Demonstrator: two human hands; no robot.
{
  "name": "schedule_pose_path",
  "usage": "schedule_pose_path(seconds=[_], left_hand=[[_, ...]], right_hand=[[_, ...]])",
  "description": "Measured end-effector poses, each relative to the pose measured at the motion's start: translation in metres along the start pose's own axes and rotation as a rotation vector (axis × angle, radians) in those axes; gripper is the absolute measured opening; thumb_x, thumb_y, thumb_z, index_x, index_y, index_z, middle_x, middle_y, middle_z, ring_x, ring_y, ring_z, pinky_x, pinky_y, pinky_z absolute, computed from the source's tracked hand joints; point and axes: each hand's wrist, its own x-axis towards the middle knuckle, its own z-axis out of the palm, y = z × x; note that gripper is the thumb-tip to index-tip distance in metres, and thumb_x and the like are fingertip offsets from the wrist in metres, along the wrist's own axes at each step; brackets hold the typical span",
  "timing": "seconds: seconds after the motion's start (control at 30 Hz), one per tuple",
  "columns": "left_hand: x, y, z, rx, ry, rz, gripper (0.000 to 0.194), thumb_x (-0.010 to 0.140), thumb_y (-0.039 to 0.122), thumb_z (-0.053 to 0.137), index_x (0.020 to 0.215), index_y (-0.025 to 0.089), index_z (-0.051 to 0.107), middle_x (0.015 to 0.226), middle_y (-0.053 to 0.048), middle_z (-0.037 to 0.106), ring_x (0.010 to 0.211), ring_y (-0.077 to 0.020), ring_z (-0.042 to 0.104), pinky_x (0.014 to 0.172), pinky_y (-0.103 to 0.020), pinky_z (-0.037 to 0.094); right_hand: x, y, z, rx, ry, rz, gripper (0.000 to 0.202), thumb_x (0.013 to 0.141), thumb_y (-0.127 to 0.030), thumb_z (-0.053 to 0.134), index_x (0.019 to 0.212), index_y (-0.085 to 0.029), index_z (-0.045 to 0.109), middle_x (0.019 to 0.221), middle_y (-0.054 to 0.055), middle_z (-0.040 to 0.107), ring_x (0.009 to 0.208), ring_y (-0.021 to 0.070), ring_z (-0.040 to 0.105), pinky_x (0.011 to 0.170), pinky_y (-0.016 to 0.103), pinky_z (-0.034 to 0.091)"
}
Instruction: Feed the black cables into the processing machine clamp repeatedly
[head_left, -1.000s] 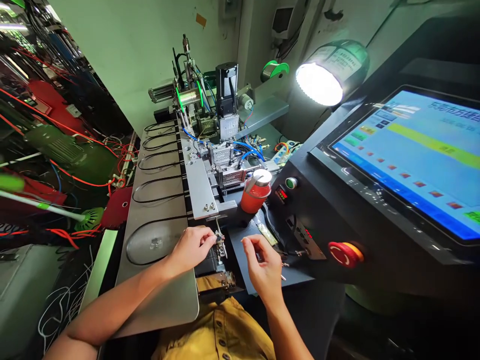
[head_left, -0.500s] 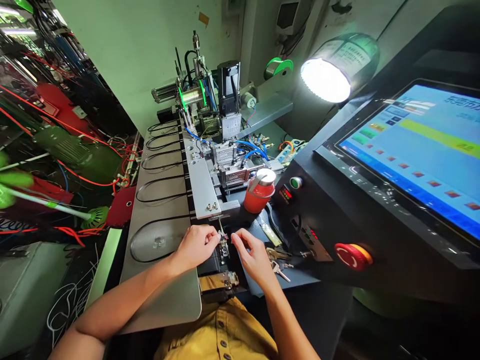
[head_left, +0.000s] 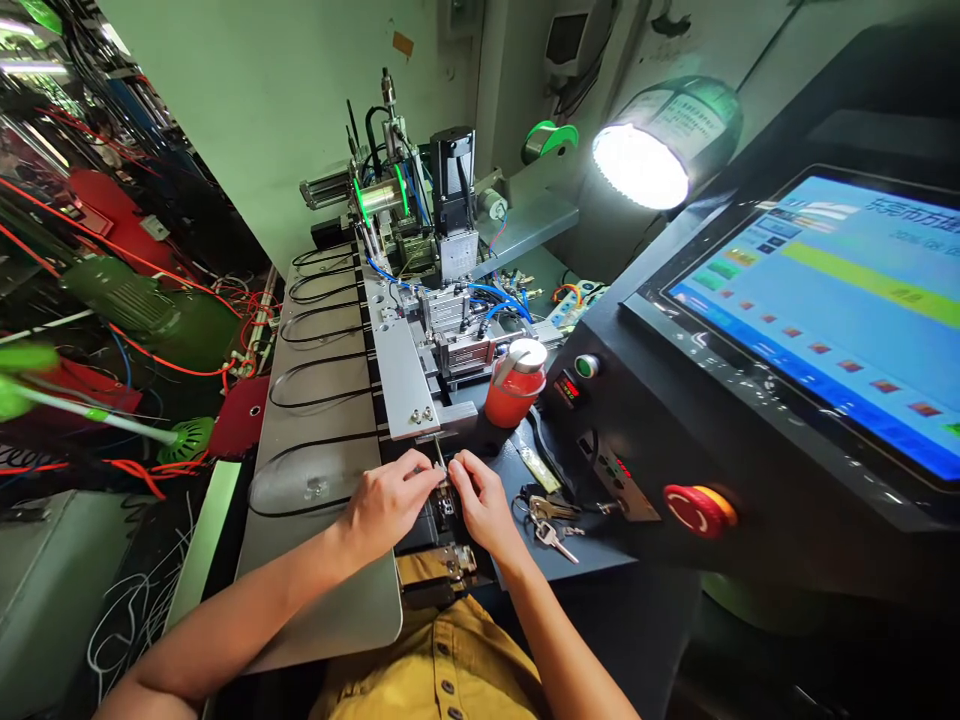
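My left hand (head_left: 391,503) is closed, thumb and index finger pinched over a small metal fixture (head_left: 446,505) on the black rail. From the right, my right hand (head_left: 482,503) is closed in a pinch too, its fingertips nearly meeting those of my left hand. Whatever lies between the fingertips is too small and covered to make out. The nearest black cable (head_left: 262,470) lies in a loop on the grey plate (head_left: 337,610), and its lower strand runs beneath my left hand. Just beyond my fingers is the end of a flat metal bar (head_left: 405,385).
More black cable loops (head_left: 304,330) lie farther along the plate. A red-orange bottle (head_left: 516,390) and keys (head_left: 553,525) are right of the rail. A control panel with a red emergency stop button (head_left: 697,508) and touchscreen (head_left: 840,300) stands right, below a lit lamp (head_left: 641,165).
My right hand has moved left, closing the gap to my left hand at the fixture. The nearest cable loop has shifted slightly left. The whole view has also drifted a little.
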Motion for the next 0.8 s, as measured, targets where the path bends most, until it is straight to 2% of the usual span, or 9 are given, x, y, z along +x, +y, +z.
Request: schedule_pose_path(seconds=[0.1,0.33,0.5,0.6,0.7,0.8], left_hand=[[-0.001,0.000,-0.001,0.093,0.029,0.117,0.027,0.095,0.015,0.044,0.106,0.023,0.068,0.091,-0.002,0.068,0.071,-0.0110,0.063,0.063,-0.019,0.046],[-0.001,-0.003,0.003,0.034,0.055,0.066,0.026,0.094,0.018,0.047,0.101,0.024,0.071,0.091,-0.001,0.070,0.069,-0.0092,0.064,0.064,-0.019,0.048],[0.001,0.004,0.002,0.262,0.046,0.166,0.027,0.094,0.013,0.043,0.100,0.019,0.069,0.088,-0.004,0.070,0.067,-0.0114,0.061,0.060,-0.021,0.046],[0.003,0.007,-0.003,0.305,-0.013,0.192,0.026,0.094,0.012,0.044,0.099,0.018,0.068,0.088,-0.004,0.070,0.066,-0.0129,0.060,0.059,-0.023,0.045],[0.001,0.004,-0.010,0.196,-0.083,0.098,0.024,0.094,0.014,0.046,0.105,0.023,0.066,0.096,-0.001,0.069,0.075,-0.0138,0.062,0.065,-0.023,0.047],[-0.003,-0.001,-0.016,0.095,-0.116,-0.056,0.019,0.095,0.019,0.048,0.103,0.022,0.064,0.095,-0.001,0.067,0.079,-0.0138,0.063,0.071,-0.024,0.047]], right_hand=[[0.000,0.000,0.000,0.012,0.001,0.000,0.032,0.097,-0.038,0.041,0.069,-0.021,0.036,0.066,-0.005,0.033,0.060,0.0115,0.032,0.055,0.024,0.028],[-0.002,0.001,0.002,0.032,0.021,0.008,0.033,0.097,-0.039,0.041,0.070,-0.021,0.036,0.066,-0.005,0.032,0.060,0.0113,0.032,0.055,0.024,0.029],[-0.001,0.004,0.004,0.046,0.020,0.012,0.033,0.097,-0.039,0.042,0.070,-0.021,0.037,0.066,-0.005,0.033,0.060,0.0114,0.031,0.055,0.023,0.029],[-0.001,0.005,0.004,0.056,0.026,0.019,0.033,0.096,-0.040,0.042,0.069,-0.021,0.037,0.065,-0.005,0.033,0.060,0.0113,0.032,0.054,0.023,0.030],[-0.002,0.005,-0.001,0.020,0.049,0.026,0.033,0.097,-0.038,0.041,0.069,-0.021,0.038,0.065,-0.005,0.035,0.060,0.0113,0.035,0.054,0.023,0.032],[-0.005,0.000,-0.012,-0.176,0.096,-0.036,0.029,0.098,-0.032,0.038,0.073,-0.020,0.043,0.066,-0.003,0.043,0.062,0.0127,0.042,0.058,0.024,0.036]])
